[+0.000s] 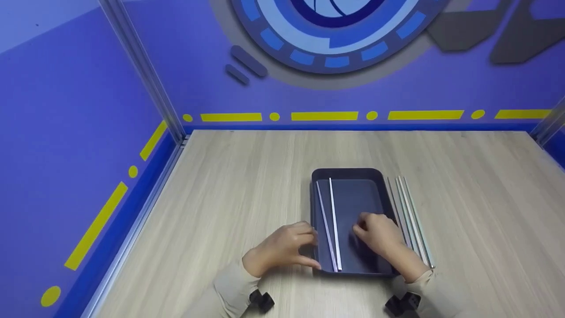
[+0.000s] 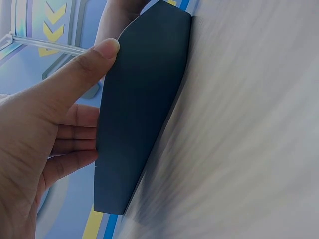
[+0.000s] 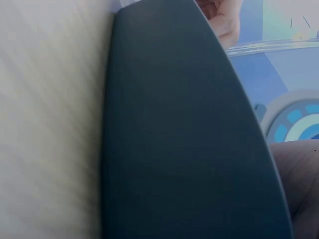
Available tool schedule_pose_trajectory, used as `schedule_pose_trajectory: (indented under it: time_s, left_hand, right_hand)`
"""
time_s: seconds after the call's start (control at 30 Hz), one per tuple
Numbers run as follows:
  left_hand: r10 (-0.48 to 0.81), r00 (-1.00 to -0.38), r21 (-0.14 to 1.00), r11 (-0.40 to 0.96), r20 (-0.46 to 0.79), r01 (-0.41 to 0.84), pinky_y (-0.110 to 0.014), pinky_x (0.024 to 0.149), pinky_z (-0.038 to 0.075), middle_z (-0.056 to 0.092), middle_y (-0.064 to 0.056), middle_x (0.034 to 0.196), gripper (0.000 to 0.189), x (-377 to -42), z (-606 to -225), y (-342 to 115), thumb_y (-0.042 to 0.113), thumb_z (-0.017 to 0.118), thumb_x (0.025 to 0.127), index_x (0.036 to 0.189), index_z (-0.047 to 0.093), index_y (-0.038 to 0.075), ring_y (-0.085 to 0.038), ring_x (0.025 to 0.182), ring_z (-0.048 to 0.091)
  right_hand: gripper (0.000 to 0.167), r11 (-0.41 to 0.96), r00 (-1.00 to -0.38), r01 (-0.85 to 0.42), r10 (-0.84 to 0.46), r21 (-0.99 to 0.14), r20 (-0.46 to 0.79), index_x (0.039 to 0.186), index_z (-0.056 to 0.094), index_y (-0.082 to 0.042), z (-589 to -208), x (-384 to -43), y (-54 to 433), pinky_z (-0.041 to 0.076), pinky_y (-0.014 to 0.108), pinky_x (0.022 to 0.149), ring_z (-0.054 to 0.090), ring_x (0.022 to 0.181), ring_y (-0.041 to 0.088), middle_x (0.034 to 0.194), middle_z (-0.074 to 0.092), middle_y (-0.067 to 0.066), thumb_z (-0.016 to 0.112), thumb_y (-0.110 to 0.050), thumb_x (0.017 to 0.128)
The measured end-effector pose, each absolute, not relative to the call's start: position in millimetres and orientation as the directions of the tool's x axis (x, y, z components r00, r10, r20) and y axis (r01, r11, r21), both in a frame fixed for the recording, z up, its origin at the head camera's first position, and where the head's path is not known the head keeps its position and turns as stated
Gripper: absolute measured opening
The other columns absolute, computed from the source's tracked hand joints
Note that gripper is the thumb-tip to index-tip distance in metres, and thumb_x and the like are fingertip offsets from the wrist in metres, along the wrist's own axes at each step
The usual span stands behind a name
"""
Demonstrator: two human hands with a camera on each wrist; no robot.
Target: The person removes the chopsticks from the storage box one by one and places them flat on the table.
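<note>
A dark rectangular tray [image 1: 351, 173] lies on the wooden table. Inside it, towards the left, a lilac chopstick [image 1: 325, 221] and a whitish-pink chopstick [image 1: 333, 221] lie with their near ends together. My left hand [image 1: 287, 245] holds the tray at its near left corner, fingers over the left rim and thumb [image 2: 107, 49] on the near rim. Over the right half of the tray, my right hand [image 1: 379, 234] has its fingers curled, and I cannot tell whether they pinch anything. In the right wrist view, the tray wall [image 3: 179, 124] covers most of that hand.
Several chopsticks [image 1: 409, 212], grey, pale green and white, lie side by side on the table just right of the tray, partly under the right forearm. The wooden table [image 1: 247, 185] meets a blue back wall [image 1: 318, 99] and a left side panel [image 1: 53, 132].
</note>
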State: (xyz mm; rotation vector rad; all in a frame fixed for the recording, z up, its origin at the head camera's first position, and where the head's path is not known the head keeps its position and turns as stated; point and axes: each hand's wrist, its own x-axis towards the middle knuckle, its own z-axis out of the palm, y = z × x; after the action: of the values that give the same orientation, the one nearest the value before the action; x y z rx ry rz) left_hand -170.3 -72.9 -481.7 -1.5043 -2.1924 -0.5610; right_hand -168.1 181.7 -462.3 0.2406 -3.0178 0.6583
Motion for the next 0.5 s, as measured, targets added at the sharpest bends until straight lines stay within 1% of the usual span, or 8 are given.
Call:
schedule_pose_trajectory:
  time_s: [0.23,0.5]
  left_hand:
    - [0.771,-0.333,0.105,0.330,0.544,0.938,-0.012,0.081,0.052,0.066,0.004,0.091,0.045,-170,-482,-73,0.050,0.081,0.065,0.083,0.067,0.012,-0.008,0.085,0.060]
    - [0.773,-0.342,0.112,0.336,0.535,0.935,-0.012,0.082,0.052,0.066,0.004,0.093,0.045,-170,-482,-73,0.051,0.080,0.066,0.085,0.067,0.012,-0.008,0.087,0.060]
  right_hand:
    - [0.014,0.899,-0.984,-0.181,-0.162,-0.399,0.080,0.071,0.061,-0.012,-465,-166,171,0.041,0.033,0.047,0.049,0.053,0.017,0.059,0.056,0.000,0.067,-0.020,0.082]
    - [0.016,0.893,-0.979,-0.203,-0.187,-0.402,0.081,0.069,0.060,-0.013,-470,-165,159,0.040,0.033,0.046,0.047,0.052,0.016,0.057,0.052,-0.002,0.068,-0.020,0.080]
